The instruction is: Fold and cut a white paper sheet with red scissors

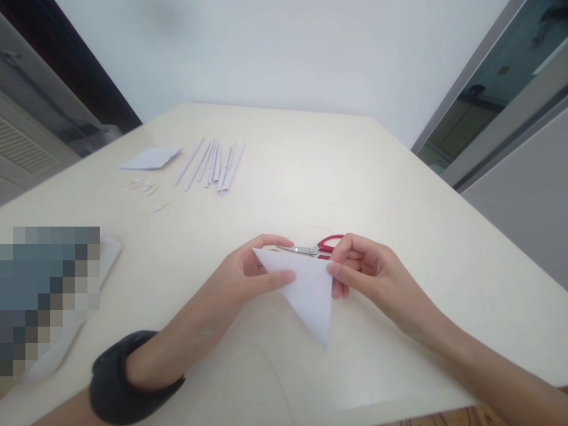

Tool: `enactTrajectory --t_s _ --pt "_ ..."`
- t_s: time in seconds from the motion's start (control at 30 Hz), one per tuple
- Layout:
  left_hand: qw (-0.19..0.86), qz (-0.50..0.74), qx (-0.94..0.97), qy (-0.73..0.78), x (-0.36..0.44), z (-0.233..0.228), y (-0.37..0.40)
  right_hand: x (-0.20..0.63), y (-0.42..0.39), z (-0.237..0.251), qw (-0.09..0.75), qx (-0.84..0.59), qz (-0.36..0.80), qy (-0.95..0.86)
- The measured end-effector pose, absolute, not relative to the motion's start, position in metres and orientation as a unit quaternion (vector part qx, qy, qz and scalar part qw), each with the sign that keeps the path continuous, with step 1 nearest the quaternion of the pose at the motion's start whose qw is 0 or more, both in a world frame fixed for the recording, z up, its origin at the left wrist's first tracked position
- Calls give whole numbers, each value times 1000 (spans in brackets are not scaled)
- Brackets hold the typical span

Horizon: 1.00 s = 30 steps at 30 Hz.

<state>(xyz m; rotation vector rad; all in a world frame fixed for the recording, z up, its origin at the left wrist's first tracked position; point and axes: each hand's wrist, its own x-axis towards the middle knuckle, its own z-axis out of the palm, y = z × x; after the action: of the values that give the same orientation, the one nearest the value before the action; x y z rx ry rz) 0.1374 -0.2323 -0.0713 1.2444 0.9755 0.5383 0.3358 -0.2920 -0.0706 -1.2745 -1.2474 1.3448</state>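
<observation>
A white sheet of paper (308, 290), folded into a triangle, is held up between my two hands near the front of the table. My left hand (255, 269) pinches its left part, thumb on the near face and fingers behind. At the upper right corner, my right hand (361, 266) grips the paper between thumb and fingertips. Just beyond the paper's top edge lies a pair of scissors (313, 251) with red handles, its blades pointing left. My right hand and the paper partly cover the handles.
Several white paper strips or rolled tubes (215, 163) lie at the back left of the table (310, 165). Beside them are a folded paper (153, 158) and small scraps (144, 186). A blurred-out object on a white base (104, 260) occupies the left edge. A wall stands behind.
</observation>
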Motion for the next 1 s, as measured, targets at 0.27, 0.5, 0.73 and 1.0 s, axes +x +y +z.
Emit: enactTrajectory --t_s 0.27,0.5,0.73,1.0 --pt "651 225 600 408 140 -76 -234 334 -292 -71 424 -510 564 -492" --pt "617 246 630 402 139 -76 -237 335 -290 -77 355 -547 502 -568" --pt "617 224 624 424 141 -77 -241 331 -293 -77 352 -553 496 -569" --pt "672 246 572 401 141 -70 -237 332 -294 -73 399 -536 533 -520"
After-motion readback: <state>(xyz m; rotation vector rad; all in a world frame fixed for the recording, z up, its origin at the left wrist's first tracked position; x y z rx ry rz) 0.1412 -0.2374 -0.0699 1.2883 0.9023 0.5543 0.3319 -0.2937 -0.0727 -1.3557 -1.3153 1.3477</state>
